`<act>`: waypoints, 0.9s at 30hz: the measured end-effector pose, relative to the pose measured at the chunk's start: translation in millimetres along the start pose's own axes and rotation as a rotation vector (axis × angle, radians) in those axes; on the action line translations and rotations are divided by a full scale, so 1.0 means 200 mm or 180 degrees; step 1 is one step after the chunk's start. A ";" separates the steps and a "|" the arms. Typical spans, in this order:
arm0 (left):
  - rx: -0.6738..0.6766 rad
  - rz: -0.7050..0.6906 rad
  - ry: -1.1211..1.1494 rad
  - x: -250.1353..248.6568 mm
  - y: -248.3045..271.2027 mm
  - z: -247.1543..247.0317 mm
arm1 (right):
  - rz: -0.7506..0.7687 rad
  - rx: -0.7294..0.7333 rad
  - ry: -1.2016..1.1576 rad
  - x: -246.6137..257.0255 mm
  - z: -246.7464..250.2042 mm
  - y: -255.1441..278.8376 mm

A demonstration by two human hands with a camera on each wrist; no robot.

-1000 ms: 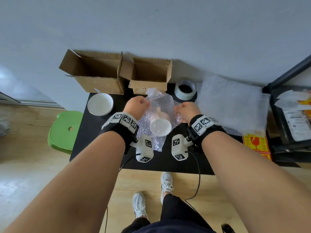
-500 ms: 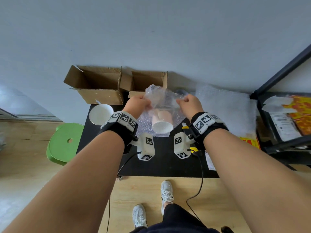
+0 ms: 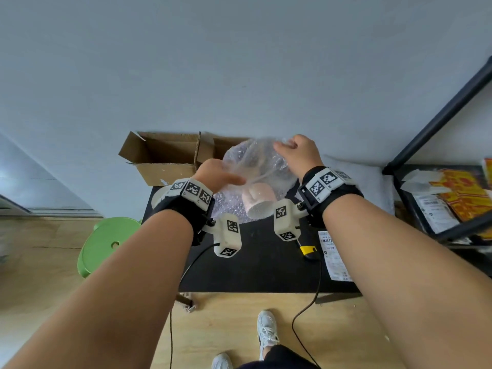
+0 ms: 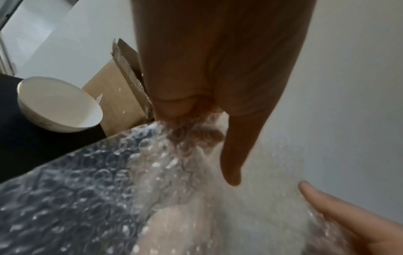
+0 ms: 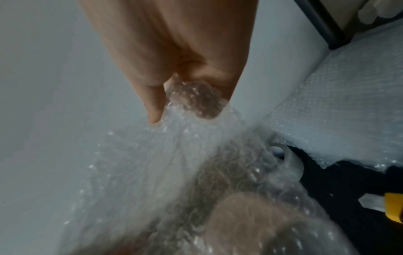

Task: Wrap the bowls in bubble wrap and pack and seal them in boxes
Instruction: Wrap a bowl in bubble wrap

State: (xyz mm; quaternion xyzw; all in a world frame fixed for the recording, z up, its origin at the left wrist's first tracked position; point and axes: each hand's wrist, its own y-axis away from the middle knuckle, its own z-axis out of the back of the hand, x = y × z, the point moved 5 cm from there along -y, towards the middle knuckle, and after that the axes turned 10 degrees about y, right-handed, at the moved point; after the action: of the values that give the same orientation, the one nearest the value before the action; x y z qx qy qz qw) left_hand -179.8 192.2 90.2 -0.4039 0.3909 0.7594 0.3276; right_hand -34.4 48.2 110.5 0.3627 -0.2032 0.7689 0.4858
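We judged the task barely begun: the pink bowl (image 3: pixel 259 199) hung half-wrapped in bubble wrap (image 3: pixel 262 166) above the black table (image 3: pixel 261 265), a white bowl (image 4: pixel 59 105) waited bare, and the box (image 3: pixel 162 161) stood open. Our left hand (image 3: pixel 215 174) and raised right hand (image 3: pixel 298 153) each pinched the wrap.

My left hand (image 3: pixel 213 174) and right hand (image 3: pixel 300 153) grip a sheet of bubble wrap (image 3: pixel 255 166) above the back of the table (image 3: pixel 261 265), with a bowl (image 3: pixel 259 199) hanging inside it between my wrists. Behind my left hand an open box (image 3: pixel 165 161) sits at the table's back left corner, a second bowl (image 4: pixel 59 105) just before it. Spare bubble wrap (image 3: pixel 354 174) lies at the back right. A knife (image 3: pixel 307 250) and a label (image 3: pixel 334 258) lie by the right edge.
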 end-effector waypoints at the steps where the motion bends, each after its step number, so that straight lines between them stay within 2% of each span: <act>1: -0.0088 -0.0031 0.0084 0.00 0.01 0.01 | -0.0028 0.0037 -0.0026 0.00 0.00 0.01; 4: -0.0218 -0.0124 0.0255 -0.02 0.04 0.03 | -0.0187 0.0159 -0.0261 0.00 0.00 0.04; 7: -0.0273 -0.0169 0.0328 -0.03 0.07 0.03 | -0.0404 0.0518 -0.0671 -0.03 -0.01 0.08; 10: -0.0412 -0.0225 0.0515 -0.04 0.09 0.04 | -0.0562 0.1057 -0.0888 -0.07 -0.07 0.14; 13: -0.0499 -0.0057 0.0795 -0.01 0.09 0.04 | -0.0580 0.1561 -0.1054 -0.13 -0.15 0.20; 15: -0.0577 0.0100 0.1176 0.02 0.09 0.03 | -0.0426 0.2031 -0.0865 -0.13 -0.19 0.27; 17: -0.0607 0.0182 0.1179 0.05 0.08 0.01 | -0.0272 0.2359 -0.0562 -0.13 -0.25 0.33; 21: -0.0862 0.0291 0.0619 0.15 0.08 -0.03 | -0.0480 0.1996 -0.0495 -0.21 -0.29 0.34; 24: -0.0722 0.0617 0.0746 0.28 0.09 -0.09 | -0.0580 0.1943 -0.0130 -0.27 -0.35 0.36; 27: -0.0849 0.0893 0.0840 0.43 0.08 -0.12 | -0.0796 0.1924 -0.0071 -0.38 -0.40 0.37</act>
State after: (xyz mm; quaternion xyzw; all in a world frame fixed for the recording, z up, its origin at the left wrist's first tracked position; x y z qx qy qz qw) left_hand -224.5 178.7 11.4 -0.4811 0.3789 0.7831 0.1086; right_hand -109.2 23.0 2.5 0.5210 0.0751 0.7247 0.4446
